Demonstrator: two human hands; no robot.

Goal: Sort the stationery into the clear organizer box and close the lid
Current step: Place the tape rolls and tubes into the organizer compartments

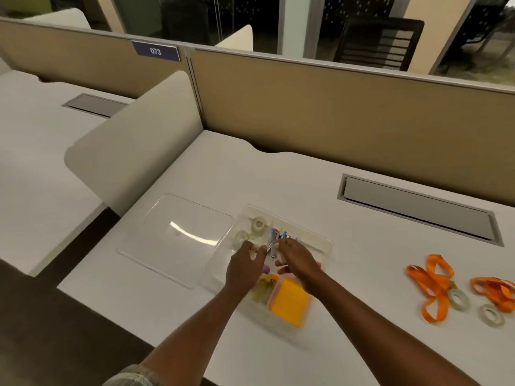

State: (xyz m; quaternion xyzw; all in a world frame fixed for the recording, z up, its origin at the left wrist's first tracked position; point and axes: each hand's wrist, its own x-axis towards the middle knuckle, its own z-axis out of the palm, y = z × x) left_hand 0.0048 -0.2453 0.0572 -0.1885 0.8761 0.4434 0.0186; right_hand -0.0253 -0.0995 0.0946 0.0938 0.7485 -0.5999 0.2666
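- Head view: a pale desk (306,176) carries a clear organizer box (312,239) near the middle. Its clear lid (178,238) lies flat just to the left of the box, so the box is uncovered.
- Both hands hover over the middle of the box. A bundle of pens (273,242) stands between them, with its long axis running from near to far and tipped slightly up.
- The right hand (298,263) is the nearer one to the pens. Its fingers (282,244) curl round the bundle's right side and appear to hold it.
- The left hand (245,264) comes in from the left with its fingers bent toward the bundle. Motion blur hides whether they touch or grip it.
- Both forearms reach in from the near edge and converge on the box.
- Two boxed tape rolls (258,223) sit in the far left compartment, and yellow sticky notes (289,302) sit in the near part.
- Well apart on the right lie orange lanyards (430,282) and two loose tape rolls (458,299), not yet sorted.
- The pens likely need lowering flat into the middle compartment next.
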